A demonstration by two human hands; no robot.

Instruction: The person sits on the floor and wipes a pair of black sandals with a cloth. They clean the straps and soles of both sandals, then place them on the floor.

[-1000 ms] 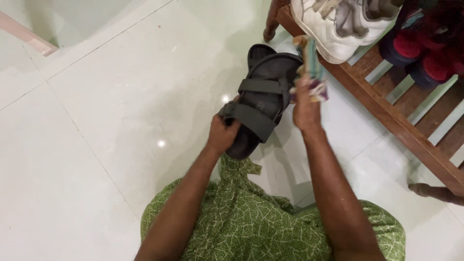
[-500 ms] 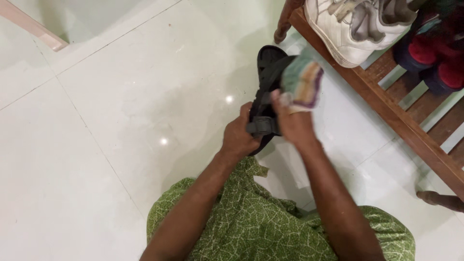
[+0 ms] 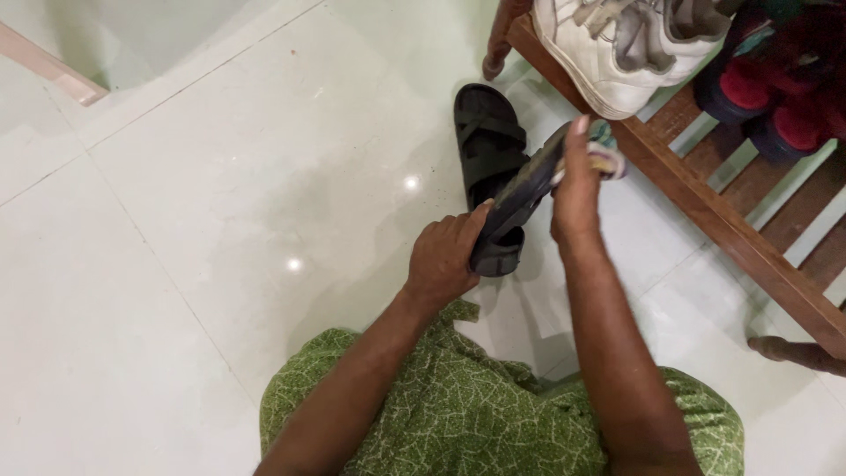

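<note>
My left hand (image 3: 443, 256) grips the heel end of a dark grey strapped sandal (image 3: 520, 198), which is turned on its edge so its side faces me. My right hand (image 3: 577, 189) presses a bunched, multicoloured cloth (image 3: 604, 152) against the sandal's far side near the toe. A second matching sandal (image 3: 486, 132) lies flat on the pale tiled floor just behind the held one. My green patterned garment fills the bottom of the view.
A wooden slatted shoe rack (image 3: 705, 207) runs diagonally at the right. On it stand a white sneaker (image 3: 617, 44) and dark shoes with red lining (image 3: 775, 79). A pink skirting edge (image 3: 44, 62) shows at the top left.
The held sandal has been rolled from strap-side up onto its edge. My right hand with the cloth has shifted from the sandal's top to its far side. The second sandal is now uncovered.
</note>
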